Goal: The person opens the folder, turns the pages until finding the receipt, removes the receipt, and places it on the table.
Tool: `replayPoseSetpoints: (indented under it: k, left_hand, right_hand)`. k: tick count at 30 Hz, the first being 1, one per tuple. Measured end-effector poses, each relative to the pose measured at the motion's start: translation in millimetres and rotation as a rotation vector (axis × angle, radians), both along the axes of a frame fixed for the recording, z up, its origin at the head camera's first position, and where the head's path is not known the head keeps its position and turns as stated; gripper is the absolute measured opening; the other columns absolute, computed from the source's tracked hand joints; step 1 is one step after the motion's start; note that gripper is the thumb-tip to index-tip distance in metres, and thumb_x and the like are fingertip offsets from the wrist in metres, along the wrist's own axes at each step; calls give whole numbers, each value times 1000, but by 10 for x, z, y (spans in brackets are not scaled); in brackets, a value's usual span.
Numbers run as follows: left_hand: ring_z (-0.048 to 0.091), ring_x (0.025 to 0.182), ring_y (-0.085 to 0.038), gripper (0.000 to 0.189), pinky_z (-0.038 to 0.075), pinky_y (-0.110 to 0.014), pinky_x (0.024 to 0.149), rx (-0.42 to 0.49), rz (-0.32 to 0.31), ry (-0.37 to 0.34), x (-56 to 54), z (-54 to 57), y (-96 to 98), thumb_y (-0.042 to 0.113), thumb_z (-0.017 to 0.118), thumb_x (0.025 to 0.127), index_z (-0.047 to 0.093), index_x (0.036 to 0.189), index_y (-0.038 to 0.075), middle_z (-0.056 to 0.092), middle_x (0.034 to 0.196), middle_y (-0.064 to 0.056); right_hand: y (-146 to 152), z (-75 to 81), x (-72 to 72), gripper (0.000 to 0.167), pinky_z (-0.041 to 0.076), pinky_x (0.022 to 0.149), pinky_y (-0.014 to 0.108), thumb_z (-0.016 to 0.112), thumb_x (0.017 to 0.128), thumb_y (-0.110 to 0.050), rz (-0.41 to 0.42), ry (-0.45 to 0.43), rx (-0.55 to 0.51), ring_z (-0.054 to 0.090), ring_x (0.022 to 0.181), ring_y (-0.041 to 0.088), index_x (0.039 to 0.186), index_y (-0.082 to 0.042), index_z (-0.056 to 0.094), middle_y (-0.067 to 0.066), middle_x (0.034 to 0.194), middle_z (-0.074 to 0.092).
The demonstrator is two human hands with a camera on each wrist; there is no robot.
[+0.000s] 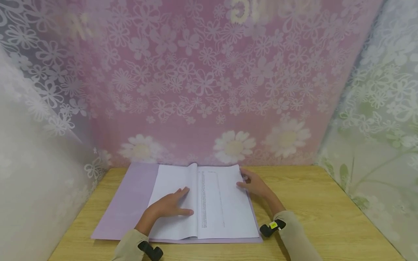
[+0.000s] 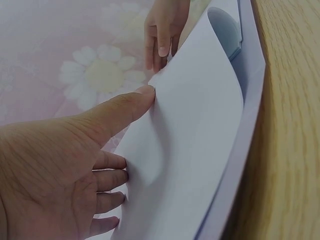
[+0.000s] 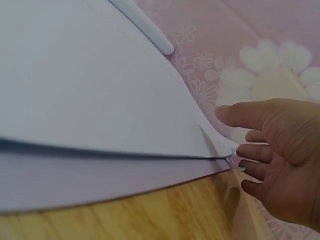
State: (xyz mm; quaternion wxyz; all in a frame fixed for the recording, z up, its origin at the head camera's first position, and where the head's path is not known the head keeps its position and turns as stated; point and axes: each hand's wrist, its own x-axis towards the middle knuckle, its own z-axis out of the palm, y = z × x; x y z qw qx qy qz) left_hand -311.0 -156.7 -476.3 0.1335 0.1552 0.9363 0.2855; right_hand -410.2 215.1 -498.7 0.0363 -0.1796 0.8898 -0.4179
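A lilac folder [image 1: 130, 203] lies spread on the table, holding a stack of white sheets. Its right-hand page [image 1: 235, 203] bears printed columns of small text; the left-hand page [image 1: 169, 226] shows blank and bulges up along the fold. My left hand [image 1: 171, 205] rests on the blank page, thumb and fingers spread, fingertips touching the paper in the left wrist view. At the upper right edge of the printed page is my right hand [image 1: 254, 184]. In the right wrist view its thumb [image 3: 245, 114] stands away from the sheet, with the other fingers at the page's corner.
The folder lies on a wood-grain table [image 1: 294, 195]. Behind it hangs a pink flowered curtain [image 1: 196, 90], and pale flowered sheets close off both sides. A black device [image 1: 272, 227] is strapped on the right sleeve, another [image 1: 150, 250] on the left.
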Motion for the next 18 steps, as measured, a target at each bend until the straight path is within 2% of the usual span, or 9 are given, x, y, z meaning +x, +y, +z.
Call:
replayPoseSetpoints:
  k: [4, 8, 13, 16, 18]
  left_hand:
    - [32, 152, -40, 101, 34, -56, 121, 1, 3, 5, 7, 0, 1, 56, 78, 84, 33, 160, 8, 31, 164, -22]
    - [32, 152, -41, 101, 34, -57, 121, 2, 5, 3, 19, 9, 5, 55, 79, 84, 32, 160, 8, 31, 164, -23]
    - [31, 152, -41, 101, 34, -57, 121, -1, 5, 2, 24, 29, 5, 54, 79, 84, 32, 160, 7, 31, 164, -23]
    - [31, 152, -41, 101, 34, -57, 121, 3, 4, 6, 16, 28, 1, 54, 79, 84, 32, 160, 6, 32, 164, -23]
    - [31, 153, -41, 101, 33, -57, 121, 6, 3, 5, 10, 23, 0, 54, 79, 84, 32, 160, 7, 31, 164, -23]
  right_hand:
    - [17, 23, -5, 68, 41, 116, 58, 69, 98, -18, -4, 24, -21, 44, 142, 47, 155, 2, 38, 25, 160, 38]
    - [20, 32, -13, 61, 37, 117, 60, 67, 99, -14, 33, 41, -90, 40, 145, 48, 151, 4, 43, 25, 157, 43]
    - [40, 38, -51, 58, 49, 109, 52, 63, 100, -10, 128, 96, -172, 53, 132, 51, 148, 12, 41, 34, 146, 51]
    - [82, 79, -51, 55, 53, 106, 46, 61, 101, -8, 151, 114, -181, 57, 128, 51, 148, 13, 41, 35, 144, 52]
    - [114, 127, -31, 52, 53, 105, 48, 57, 103, -5, 176, 86, -205, 56, 128, 52, 149, 12, 40, 37, 144, 51]
